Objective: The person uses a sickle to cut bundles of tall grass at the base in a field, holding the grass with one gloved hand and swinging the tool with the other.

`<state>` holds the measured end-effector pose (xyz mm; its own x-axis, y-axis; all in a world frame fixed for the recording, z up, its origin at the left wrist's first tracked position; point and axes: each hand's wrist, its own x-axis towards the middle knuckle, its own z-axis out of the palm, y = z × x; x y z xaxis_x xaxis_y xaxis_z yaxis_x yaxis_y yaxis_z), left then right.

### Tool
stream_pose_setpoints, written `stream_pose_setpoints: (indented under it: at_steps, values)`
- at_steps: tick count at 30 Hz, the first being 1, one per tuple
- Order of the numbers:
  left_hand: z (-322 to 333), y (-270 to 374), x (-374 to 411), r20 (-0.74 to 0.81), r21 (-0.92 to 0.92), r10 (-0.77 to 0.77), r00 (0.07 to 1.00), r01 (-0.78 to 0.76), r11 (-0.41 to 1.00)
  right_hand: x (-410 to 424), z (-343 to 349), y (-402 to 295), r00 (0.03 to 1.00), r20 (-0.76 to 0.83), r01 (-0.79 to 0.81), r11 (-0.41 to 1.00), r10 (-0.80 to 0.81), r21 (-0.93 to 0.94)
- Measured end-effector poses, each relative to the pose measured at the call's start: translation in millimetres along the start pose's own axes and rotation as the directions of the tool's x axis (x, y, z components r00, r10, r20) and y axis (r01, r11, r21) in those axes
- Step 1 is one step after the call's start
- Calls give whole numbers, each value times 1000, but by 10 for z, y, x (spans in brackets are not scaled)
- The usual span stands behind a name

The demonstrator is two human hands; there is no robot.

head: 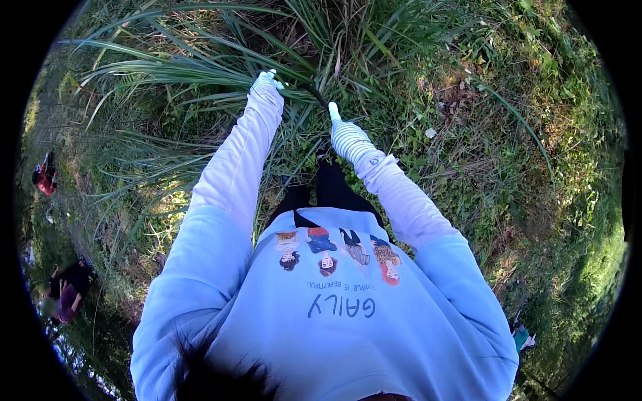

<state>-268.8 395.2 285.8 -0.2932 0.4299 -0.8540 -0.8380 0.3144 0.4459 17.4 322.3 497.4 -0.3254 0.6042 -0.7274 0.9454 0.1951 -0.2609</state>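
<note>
Long green grass blades fan out to the left from my left hand, which is closed around the bunch in a pale glove. In a striped, light-coloured glove, my right hand grips a dark, narrow tool, its thumb laid along it. The tool reaches up and left towards the base of the held blades; its far end is hidden among the grass, so its exact kind cannot be told. A rooted clump of the same long grass stands just beyond both hands.
Low weeds and cut or dry stems cover the ground at right, with a long loose blade lying there. A person in red and people in dark and purple clothes are far left. Another person in green is lower right.
</note>
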Motion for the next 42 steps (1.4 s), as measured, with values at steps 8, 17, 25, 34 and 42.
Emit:
stream_pose_setpoints:
  at_steps: [8, 17, 25, 34, 42]
  values:
    - [-25, 299, -1298, 154, -245, 212, 965, -170, 954, -2135, 1113, 1138, 922, -270, -216, 948, 276, 233]
    - [-1328, 154, -1335, -102, -196, 202, 974, -219, 956, -1268, 25, 684, 718, -639, 38, 901, 276, 431]
    - [-1191, 128, -2152, 59, 21, -136, 989, 135, 991, -659, -1575, 803, 677, -595, 138, 720, 433, 681]
    - [-82, 589, -2148, 72, 228, 80, 994, -95, 969, 1765, -3431, 901, 741, 108, -42, -115, 663, 992]
    - [1358, 822, -2311, 168, 508, 275, 947, -322, 799, 1467, -2590, -551, 953, -288, 89, 821, 94, 564]
